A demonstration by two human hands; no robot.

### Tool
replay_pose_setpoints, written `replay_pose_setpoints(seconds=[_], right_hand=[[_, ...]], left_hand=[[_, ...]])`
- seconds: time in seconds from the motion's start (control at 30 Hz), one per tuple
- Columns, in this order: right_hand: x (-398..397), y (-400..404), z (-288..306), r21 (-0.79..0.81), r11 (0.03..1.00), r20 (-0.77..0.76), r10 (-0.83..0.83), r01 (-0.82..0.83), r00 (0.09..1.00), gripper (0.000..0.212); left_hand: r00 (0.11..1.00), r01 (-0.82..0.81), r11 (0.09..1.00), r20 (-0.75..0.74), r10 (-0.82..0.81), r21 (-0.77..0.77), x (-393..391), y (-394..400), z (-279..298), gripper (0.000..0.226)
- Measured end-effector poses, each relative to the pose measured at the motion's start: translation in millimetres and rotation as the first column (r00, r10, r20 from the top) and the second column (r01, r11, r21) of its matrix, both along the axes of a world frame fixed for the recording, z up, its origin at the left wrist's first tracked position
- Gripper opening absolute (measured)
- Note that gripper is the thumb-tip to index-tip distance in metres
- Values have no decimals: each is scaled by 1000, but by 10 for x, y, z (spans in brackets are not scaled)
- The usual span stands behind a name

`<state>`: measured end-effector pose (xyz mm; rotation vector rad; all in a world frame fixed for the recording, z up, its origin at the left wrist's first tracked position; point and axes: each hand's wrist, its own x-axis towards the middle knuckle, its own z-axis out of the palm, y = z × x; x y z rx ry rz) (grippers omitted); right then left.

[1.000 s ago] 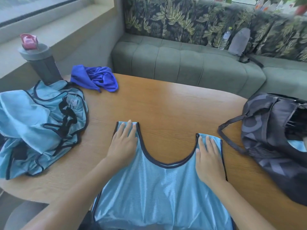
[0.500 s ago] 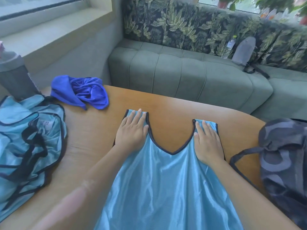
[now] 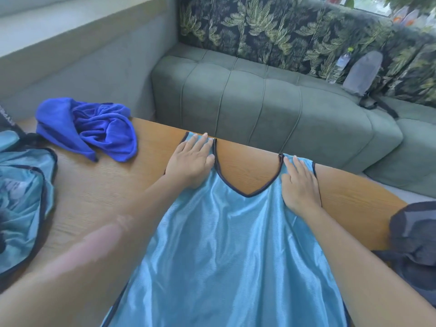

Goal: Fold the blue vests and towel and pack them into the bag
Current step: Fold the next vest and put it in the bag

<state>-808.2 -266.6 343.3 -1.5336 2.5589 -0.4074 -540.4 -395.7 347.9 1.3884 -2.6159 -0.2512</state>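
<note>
Both hands lie flat with straight fingers on the light blue vest (image 3: 226, 251), one on each shoulder strap: the left hand (image 3: 190, 162) at about eleven o'clock from the table's middle, the right hand (image 3: 298, 185) at about one o'clock, the dark-trimmed neckline dipping between them. They are pressing the cloth, not gripping it.

Since a second ago the vest has slid away from the person. Its straps, which lay near the middle of the wooden table (image 3: 99, 192), now reach the far edge at twelve o'clock, beside the green sofa (image 3: 259, 102). The neckline has drawn in from a wide curve to a narrow V as the hands came closer together.

The crumpled royal-blue towel (image 3: 94, 128) sits at ten o'clock, well apart from the vest. The heap of other vests (image 3: 21, 204) lies at nine o'clock, partly cut off. The dark patterned bag (image 3: 417, 244) shows only partly at three o'clock.
</note>
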Motion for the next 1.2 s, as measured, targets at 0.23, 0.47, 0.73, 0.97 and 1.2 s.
replay_pose_setpoints(seconds=[0.23, 0.47, 0.73, 0.97, 1.2], right_hand=[[179, 444, 594, -143, 971, 491, -99, 193, 866, 54], [1101, 1880, 616, -97, 993, 231, 92, -71, 969, 41], [1666, 3406, 423, -130, 987, 156, -69, 90, 985, 54], [1804, 4000, 364, -78, 901, 188, -408, 427, 894, 58], [1896, 4089, 372, 10, 889, 239, -447, 458, 862, 18]], left_hand=[[922, 49, 969, -383, 49, 241, 249, 346, 496, 51], [924, -13, 957, -363, 122, 289, 935, 1777, 649, 48], [926, -219, 937, -243, 287, 271, 1910, 3106, 359, 66], [799, -513, 813, -192, 569, 275, 2305, 3533, 263, 61], [862, -435, 832, -107, 495, 344, 2383, 3729, 282, 45]])
